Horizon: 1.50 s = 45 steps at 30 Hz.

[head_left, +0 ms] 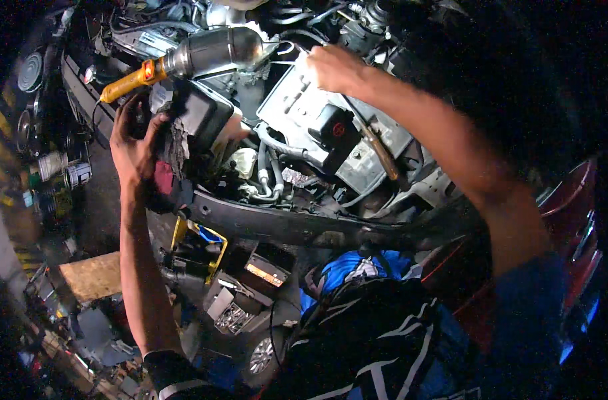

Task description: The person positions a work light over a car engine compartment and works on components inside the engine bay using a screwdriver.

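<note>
My right hand (334,70) is closed in a fist over the far edge of the car battery (290,100). Beside its knuckles is a thin, hook-shaped metal piece (285,48); glare hides what the fingers hold. My left hand (137,143) is at the left front of the engine bay, fingers and thumb curled round something dark that I cannot make out. Just above it, a work lamp with a yellow handle (130,81) and a dark cylindrical head (214,53) lies across the engine parts, lighting the battery. A ragged dark cloth-like piece (177,150) hangs next to my left hand.
A brown bar-like thing (382,152) lies by the battery's right side. Hoses (277,143) run in front of it. Below the front crossmember (277,223) are an open toolbox (237,310), a yellow frame (217,257) and a wooden board (94,277). Paint tins (77,175) stand left.
</note>
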Motion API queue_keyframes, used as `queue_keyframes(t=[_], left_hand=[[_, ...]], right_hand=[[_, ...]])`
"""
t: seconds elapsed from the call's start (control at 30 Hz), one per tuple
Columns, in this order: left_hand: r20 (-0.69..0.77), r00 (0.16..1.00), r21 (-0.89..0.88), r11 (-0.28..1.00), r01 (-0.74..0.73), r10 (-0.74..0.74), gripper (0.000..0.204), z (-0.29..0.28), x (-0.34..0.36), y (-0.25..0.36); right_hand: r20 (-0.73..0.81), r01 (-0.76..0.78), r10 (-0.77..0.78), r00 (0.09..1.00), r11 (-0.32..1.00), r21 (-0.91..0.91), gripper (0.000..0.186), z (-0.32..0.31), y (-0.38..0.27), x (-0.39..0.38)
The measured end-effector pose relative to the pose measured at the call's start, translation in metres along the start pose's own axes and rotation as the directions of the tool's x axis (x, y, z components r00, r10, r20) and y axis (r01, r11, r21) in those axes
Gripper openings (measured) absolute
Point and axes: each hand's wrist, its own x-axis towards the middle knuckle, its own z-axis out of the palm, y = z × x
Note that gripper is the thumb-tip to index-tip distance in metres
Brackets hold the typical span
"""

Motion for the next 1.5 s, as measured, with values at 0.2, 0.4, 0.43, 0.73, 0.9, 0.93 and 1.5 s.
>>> queue_keyframes(t=[0.2, 0.4, 0.43, 0.73, 0.9, 0.93, 1.5], left_hand=[[-0.011, 1.0, 0.017, 1.0, 0.003, -0.003, 0.059, -0.005, 0.005, -0.01], [-0.026, 0.999, 0.038, 0.999, -0.026, 0.027, 0.058, -0.009, -0.003, -0.013], [-0.027, 0.999, -0.003, 0.999, -0.033, 0.033, 0.056, -0.009, -0.004, -0.01], [0.003, 0.999, 0.075, 0.996, -0.051, 0.05, 0.049, 0.001, 0.002, 0.006], [-0.018, 1.0, -0.114, 0.993, -0.027, 0.025, 0.05, -0.005, 0.0, 0.0], [-0.031, 0.999, -0.109, 0.994, -0.027, 0.023, 0.05, -0.01, 0.0, -0.002], [-0.14, 0.985, 0.135, 0.988, -0.079, 0.098, 0.046, -0.012, -0.006, 0.002]], right_hand=[[-0.046, 0.137, -0.139, 0.989, 0.99, -0.038, 0.013, -0.002, 0.012, 0.001], [-0.053, -0.009, 0.005, 0.999, 0.996, -0.085, 0.014, 0.006, -0.03, 0.015], [-0.007, -0.04, 0.04, 0.999, 0.998, -0.042, 0.015, 0.007, -0.032, 0.015], [0.018, -0.092, 0.092, 0.996, 0.996, 0.003, 0.02, 0.015, -0.023, 0.018], [0.159, -0.09, 0.046, 0.986, 0.956, 0.28, 0.019, -0.007, 0.014, 0.002], [0.154, -0.076, 0.034, 0.987, 0.958, 0.277, 0.019, -0.004, 0.016, 0.007], [-0.085, 0.29, -0.3, 0.95, 0.95, -0.112, 0.013, 0.024, 0.027, 0.019]])
